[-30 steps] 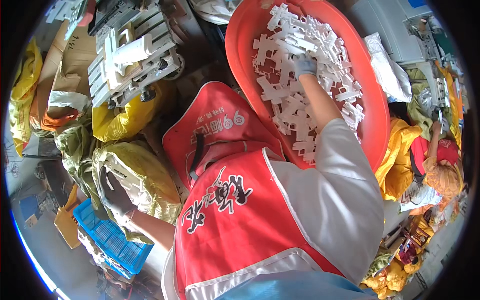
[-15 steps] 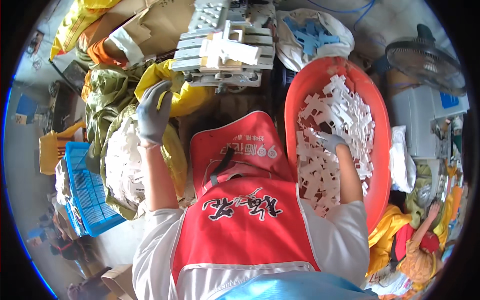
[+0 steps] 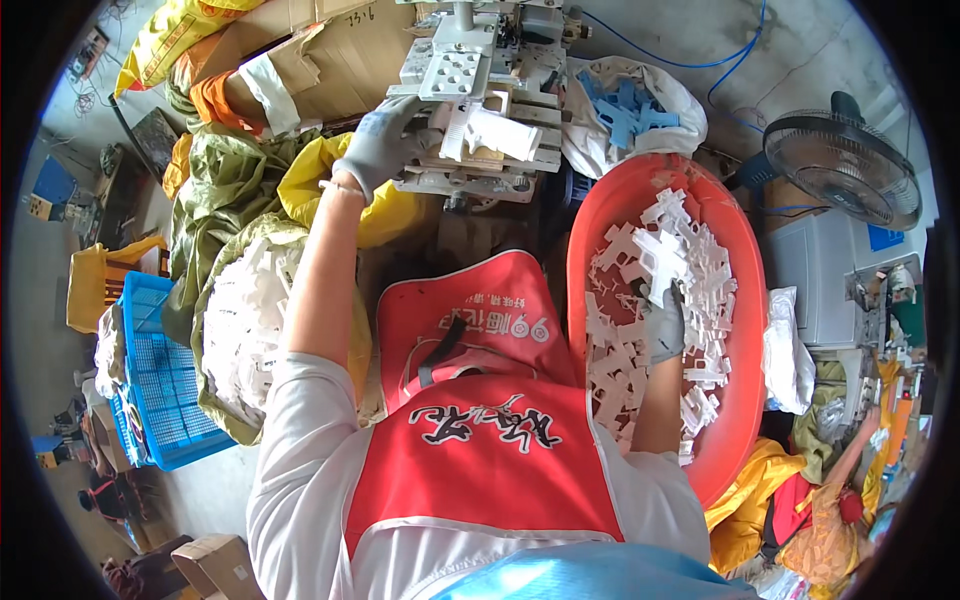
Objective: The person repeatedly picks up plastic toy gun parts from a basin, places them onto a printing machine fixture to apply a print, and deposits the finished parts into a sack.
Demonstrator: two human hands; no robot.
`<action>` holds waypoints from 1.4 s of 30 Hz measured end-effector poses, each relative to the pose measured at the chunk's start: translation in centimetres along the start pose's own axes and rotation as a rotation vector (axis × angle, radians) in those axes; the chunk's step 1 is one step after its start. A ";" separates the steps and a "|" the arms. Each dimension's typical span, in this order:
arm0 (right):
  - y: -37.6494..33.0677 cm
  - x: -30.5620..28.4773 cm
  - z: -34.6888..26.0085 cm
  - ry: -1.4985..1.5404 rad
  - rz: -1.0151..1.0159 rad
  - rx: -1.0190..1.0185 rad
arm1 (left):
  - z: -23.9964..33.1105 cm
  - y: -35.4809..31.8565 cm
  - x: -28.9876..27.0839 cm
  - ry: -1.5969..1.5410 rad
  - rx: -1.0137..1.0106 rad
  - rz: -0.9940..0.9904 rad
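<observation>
At the left edge of a metal press machine (image 3: 520, 165), my left hand (image 3: 383, 145) in a grey glove reaches with its fingers apart, close to a white pistol-shaped plastic piece (image 3: 492, 132). That piece lies on the machine's bed, beside a plate with round holes (image 3: 455, 75). My right hand (image 3: 664, 328), also gloved, grips another white pistol-shaped plastic piece (image 3: 660, 262) above the red tub (image 3: 745, 400). Many similar white pieces (image 3: 712, 275) lie heaped in the tub.
An open sack of white pieces (image 3: 245, 325) and a blue plastic crate (image 3: 175, 385) stand at left. Behind the tub is a white sack (image 3: 680, 90) with blue pieces (image 3: 625, 108). A black fan (image 3: 845, 165) is at far right. Another person (image 3: 825, 535) sits at lower right.
My left hand has moved right and away from me, from above the sack to the machine. My right hand has lifted a white pistol-shaped piece from the heap.
</observation>
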State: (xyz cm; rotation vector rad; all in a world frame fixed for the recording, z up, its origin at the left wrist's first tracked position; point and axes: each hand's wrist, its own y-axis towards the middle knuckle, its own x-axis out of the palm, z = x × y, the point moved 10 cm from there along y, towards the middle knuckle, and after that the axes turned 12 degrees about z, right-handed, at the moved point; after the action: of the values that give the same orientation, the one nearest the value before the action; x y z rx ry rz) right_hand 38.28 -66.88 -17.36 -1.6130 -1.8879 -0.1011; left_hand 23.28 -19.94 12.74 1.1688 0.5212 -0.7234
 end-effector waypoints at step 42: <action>-10.3 30.0 -6.5 -1.296 -0.504 -1.179 | -8.3 -33.5 -25.9 0.416 -0.689 0.534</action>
State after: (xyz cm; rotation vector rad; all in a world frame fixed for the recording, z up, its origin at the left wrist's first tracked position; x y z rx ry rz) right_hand 30.51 -46.54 6.65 -2.0348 -3.6928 -0.5845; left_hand -18.96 -13.16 7.12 0.7394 0.6928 0.1744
